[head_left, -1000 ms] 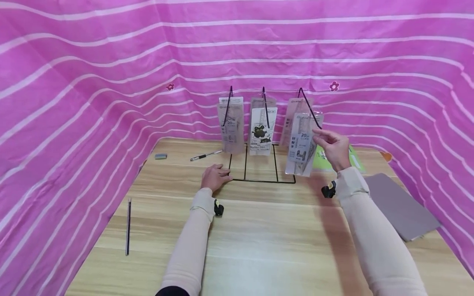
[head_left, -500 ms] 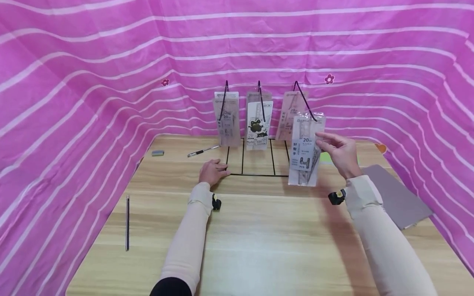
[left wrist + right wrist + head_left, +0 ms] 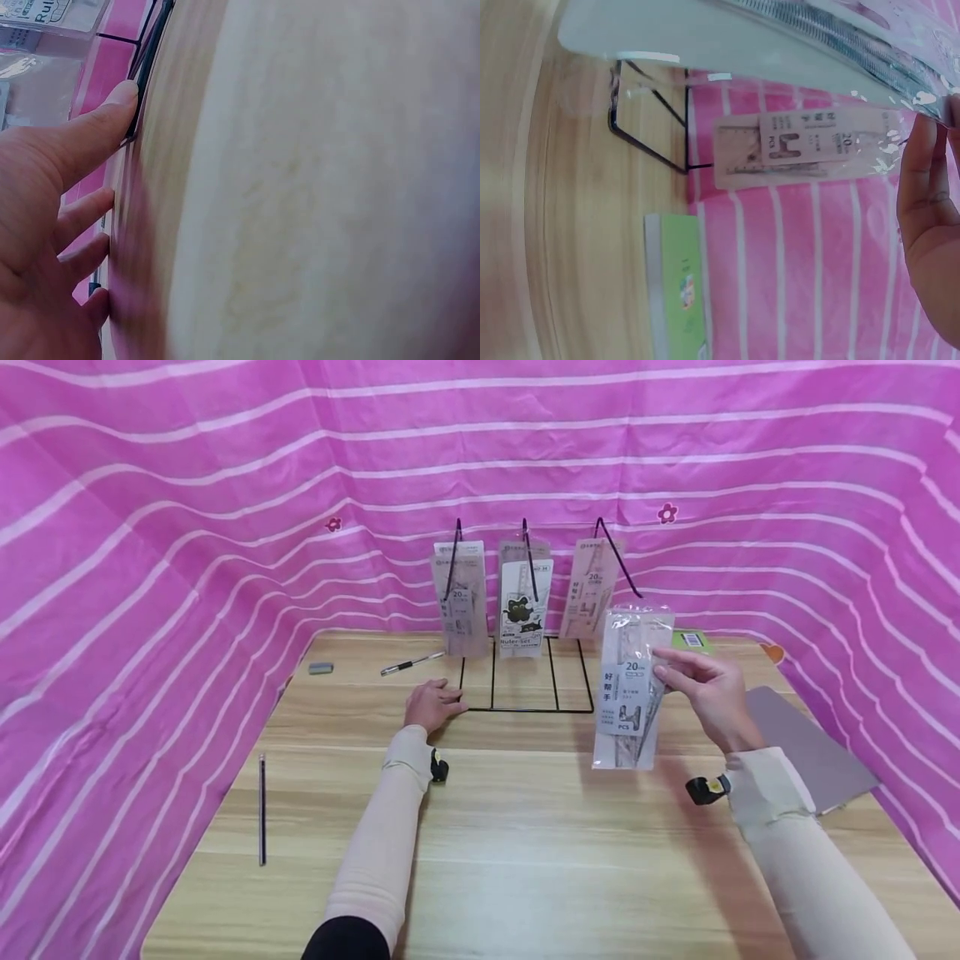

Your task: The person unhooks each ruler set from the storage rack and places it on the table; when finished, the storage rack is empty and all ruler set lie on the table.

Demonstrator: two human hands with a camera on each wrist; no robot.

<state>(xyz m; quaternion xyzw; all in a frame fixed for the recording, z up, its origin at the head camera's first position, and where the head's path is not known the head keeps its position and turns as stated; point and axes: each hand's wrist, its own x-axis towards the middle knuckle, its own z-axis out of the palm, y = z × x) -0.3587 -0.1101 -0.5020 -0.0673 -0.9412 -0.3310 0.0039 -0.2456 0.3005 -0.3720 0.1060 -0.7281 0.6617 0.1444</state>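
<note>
My right hand (image 3: 708,693) pinches a clear-packed ruler set (image 3: 628,710) by its right edge, in front of the black wire rack (image 3: 525,710). The packet's top sits just below the tip of the right hook (image 3: 621,564). Another ruler packet (image 3: 588,589) still hangs further back on that hook, and shows in the right wrist view as a pinkish pack (image 3: 802,148). My left hand (image 3: 432,706) rests at the rack's front left corner; in the left wrist view the thumb (image 3: 105,120) touches the wire, with the other fingers extended below.
Ruler packets (image 3: 459,602) hang on the left hook, and a cat-print ruler set (image 3: 525,610) on the middle one. Around the rack lie a pen (image 3: 412,664), an eraser (image 3: 321,668), a pencil (image 3: 262,810), a green book (image 3: 681,285) and a grey notebook (image 3: 810,747). Pink striped cloth encloses the table.
My right hand has drawn the ruler set forward along the right hook and off its tip, toward me and to the right. My left hand has stayed at the rack's corner.
</note>
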